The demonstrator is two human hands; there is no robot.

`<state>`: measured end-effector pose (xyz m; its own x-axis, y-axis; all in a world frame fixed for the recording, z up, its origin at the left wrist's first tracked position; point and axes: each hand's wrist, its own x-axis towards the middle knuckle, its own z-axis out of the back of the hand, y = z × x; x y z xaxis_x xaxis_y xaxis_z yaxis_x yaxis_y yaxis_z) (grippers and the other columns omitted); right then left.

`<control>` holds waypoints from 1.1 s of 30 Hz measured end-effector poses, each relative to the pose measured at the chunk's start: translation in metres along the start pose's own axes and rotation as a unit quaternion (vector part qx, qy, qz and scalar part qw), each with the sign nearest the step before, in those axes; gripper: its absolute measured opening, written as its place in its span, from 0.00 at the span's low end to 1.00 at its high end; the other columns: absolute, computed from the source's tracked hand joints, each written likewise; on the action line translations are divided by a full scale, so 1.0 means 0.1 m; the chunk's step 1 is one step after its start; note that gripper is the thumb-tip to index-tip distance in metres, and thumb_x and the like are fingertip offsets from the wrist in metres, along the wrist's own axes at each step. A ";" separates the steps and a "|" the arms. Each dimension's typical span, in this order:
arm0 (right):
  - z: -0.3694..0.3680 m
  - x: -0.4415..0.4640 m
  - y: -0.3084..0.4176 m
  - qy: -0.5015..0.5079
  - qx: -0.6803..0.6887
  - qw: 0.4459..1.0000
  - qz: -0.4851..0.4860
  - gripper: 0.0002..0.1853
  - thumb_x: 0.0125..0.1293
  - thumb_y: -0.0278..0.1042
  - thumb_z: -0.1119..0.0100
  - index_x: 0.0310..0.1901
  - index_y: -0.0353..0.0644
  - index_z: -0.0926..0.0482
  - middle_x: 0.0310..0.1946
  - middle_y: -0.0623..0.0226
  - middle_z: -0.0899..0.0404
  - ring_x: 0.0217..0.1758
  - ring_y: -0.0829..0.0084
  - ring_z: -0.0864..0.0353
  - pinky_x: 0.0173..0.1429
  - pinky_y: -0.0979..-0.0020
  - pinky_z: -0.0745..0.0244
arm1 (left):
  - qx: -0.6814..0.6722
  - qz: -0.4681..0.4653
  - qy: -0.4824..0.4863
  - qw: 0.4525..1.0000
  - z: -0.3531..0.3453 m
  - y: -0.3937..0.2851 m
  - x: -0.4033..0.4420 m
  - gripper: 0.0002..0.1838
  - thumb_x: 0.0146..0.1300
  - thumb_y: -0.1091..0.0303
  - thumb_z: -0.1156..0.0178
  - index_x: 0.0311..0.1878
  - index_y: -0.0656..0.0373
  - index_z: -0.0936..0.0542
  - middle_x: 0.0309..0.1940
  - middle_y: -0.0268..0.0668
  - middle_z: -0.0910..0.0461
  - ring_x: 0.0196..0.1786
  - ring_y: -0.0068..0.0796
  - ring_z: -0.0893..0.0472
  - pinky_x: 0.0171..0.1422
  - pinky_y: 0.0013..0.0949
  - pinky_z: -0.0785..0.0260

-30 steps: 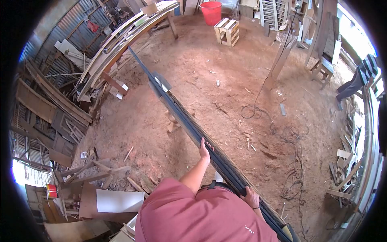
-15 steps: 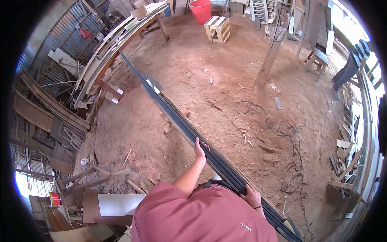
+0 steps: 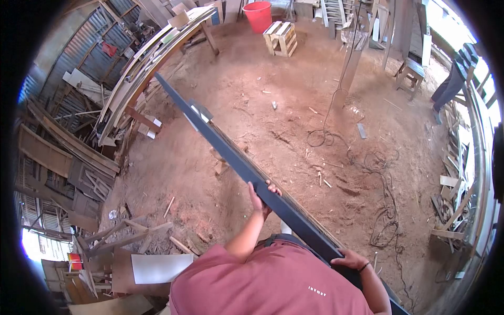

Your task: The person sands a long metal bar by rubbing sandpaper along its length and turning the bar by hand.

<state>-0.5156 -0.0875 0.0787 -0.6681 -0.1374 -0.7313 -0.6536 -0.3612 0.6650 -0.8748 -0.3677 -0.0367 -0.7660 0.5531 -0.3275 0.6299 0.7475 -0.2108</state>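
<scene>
Dark, long bar (image 3: pixel 227 152) runs diagonally across the view, far tip between 10 and 11 o'clock, near end going off the lower edge between 4 and 5, in front of the body. Left hand (image 3: pixel 259 196), 6 o'clock just under centre: grasping the bar, thumb on the near side, fingertips curled over the far side. Right hand (image 3: pixel 350 259), between 4 and 5: on the bar further down, fingers laid at its edge; underside hidden, can't tell if it closes round it. Dark band (image 3: pixel 364 266) on that wrist. Brown wooden edge (image 3: pixel 300 208) shows along the bar's 2 o'clock side, close against it in the view; can't tell if touching. Maroon shirt (image 3: pixel 262 283) at 6, near both hands.

Around: bench (image 3: pixel 137 86) loaded with strips and boards, 10 to 11 o'clock, near the bar's far tip in the view. Red bucket (image 3: pixel 258 19) at 12, slatted wooden crate (image 3: pixel 281 40) just beside it toward 1. Small stool (image 3: pixel 409 77) at 2; another person (image 3: pixel 449 86) at the edge past it, partly cut off by glare. Black cable (image 3: pixel 387 176) loops over the dirt floor (image 3: pixel 283 110) about 3. Scrap wood (image 3: pixel 450 202) heaped between 3 and 4. White sheet (image 3: pixel 161 269) at 7, rough wooden frame (image 3: pixel 125 235) at 8
</scene>
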 end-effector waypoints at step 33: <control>-0.43 0.49 -0.45 -0.117 -0.059 0.990 -0.054 0.41 0.55 0.56 0.23 0.67 0.39 0.19 0.51 0.43 0.10 0.56 0.50 0.10 0.63 0.56 0.17 | 0.324 0.017 -0.395 0.859 0.41 0.20 0.36 0.08 0.63 0.68 0.28 0.36 0.60 0.17 0.31 0.36 0.18 0.31 0.32 0.16 0.38 0.36 0.16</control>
<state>-0.5033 -0.1170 0.0065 -0.6695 0.1204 -0.7330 -0.6892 -0.4686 0.5526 -0.8846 -0.3483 -0.0902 -0.5809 -0.0432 -0.8128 0.7854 0.2327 -0.5736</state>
